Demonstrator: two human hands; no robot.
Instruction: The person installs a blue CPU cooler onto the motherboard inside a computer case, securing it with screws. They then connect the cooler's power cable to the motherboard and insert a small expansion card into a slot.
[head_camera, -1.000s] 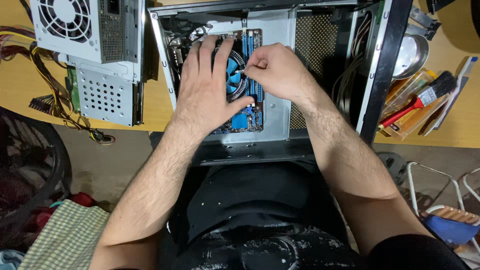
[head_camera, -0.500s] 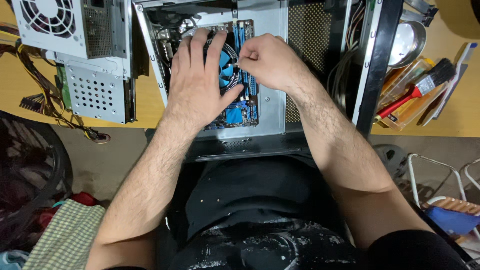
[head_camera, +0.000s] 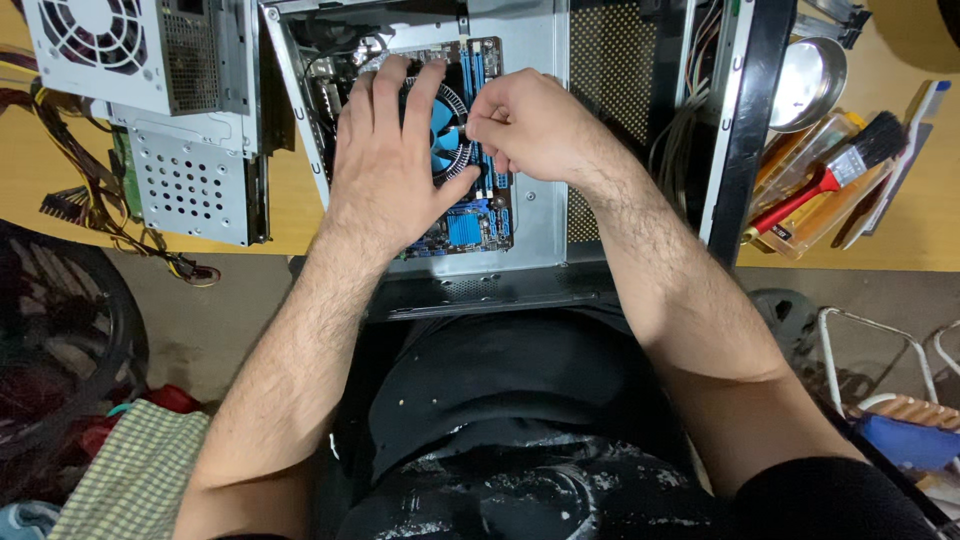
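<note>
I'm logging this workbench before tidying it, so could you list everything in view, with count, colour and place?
open metal computer case: one, grey and black, centre of the wooden table
blue circuit board: one, inside the case
round blue cooling fan: one, on the board, under both hands
boxy power supply with fan grille: one, grey, top left
perforated metal drive cage: one, grey, left of the case
bundle of loose cables: one, mixed colours, far left
red-handled black-bristled brush: one, right of the case
shiny round metal bowl: one, top right
checked cloth: one, green-white, lower left
left hand: flat on the fan
right hand: fingers pinched at the fan's right edge
</note>
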